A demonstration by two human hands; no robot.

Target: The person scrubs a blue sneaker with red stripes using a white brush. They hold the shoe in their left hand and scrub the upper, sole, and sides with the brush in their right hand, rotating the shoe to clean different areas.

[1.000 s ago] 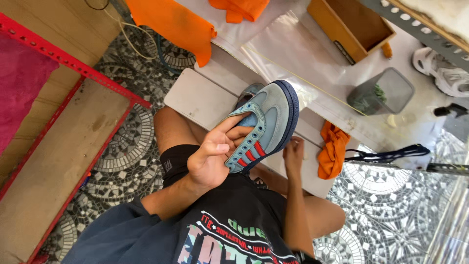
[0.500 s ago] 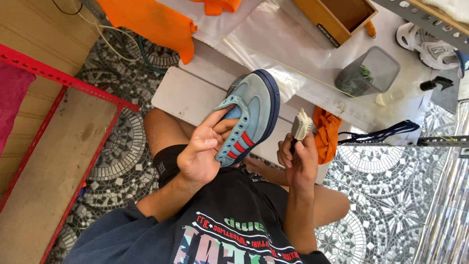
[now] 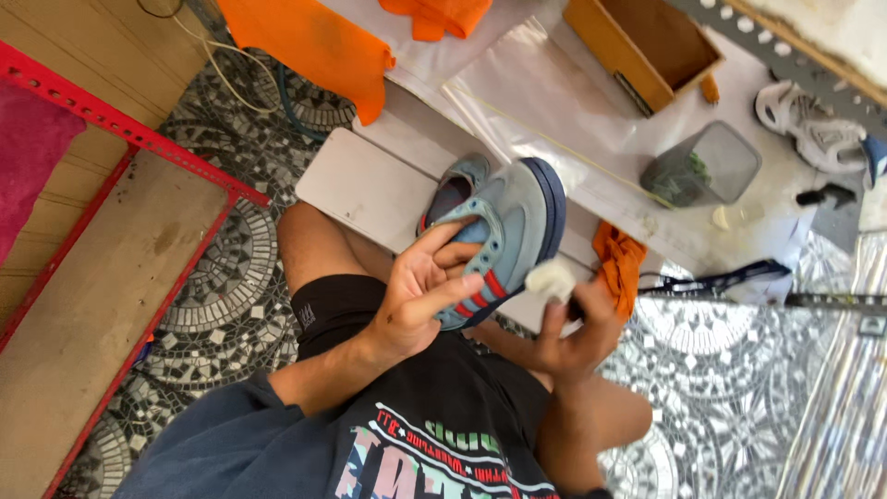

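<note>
**Blue suede shoe held for wiping with a white pad**

Blue-grey suede covers the upper of the shoe (image 3: 504, 236), which the left hand (image 3: 420, 300) holds tilted over the person's lap, toe pointing away. The grip of this hand is clamped on the shoe: the thumb sits inside the opening and the fingers wrap the side panel across its red stripes. A dark navy rubber sole edges the far side.

Change since the earlier frames: one second ago the right hand sat low beside the shoe with nothing visible in it; half a second ago it had risen, carrying a pale pad. Now the right hand (image 3: 573, 337) has brought the white pad (image 3: 552, 277) up against the shoe's lower side, just below the stripes. Its grip is closed on the pad, pinched between fingertips and thumb. Judged from this, the wiping contact is just beginning.

Materials and shapes around the shoe:
- Second shoe (image 3: 455, 189), same colour, lying just behind the held one on a white board (image 3: 365, 189).
- Orange cloth (image 3: 621, 263), soft and crumpled, to the right of the shoe.
- Clear plastic tub (image 3: 707, 166), square, further right and beyond.
- Wooden box (image 3: 647, 46), open, well beyond the shoe.
- Mosaic floor (image 3: 212, 277), grey patterned tile, to the left.
</note>
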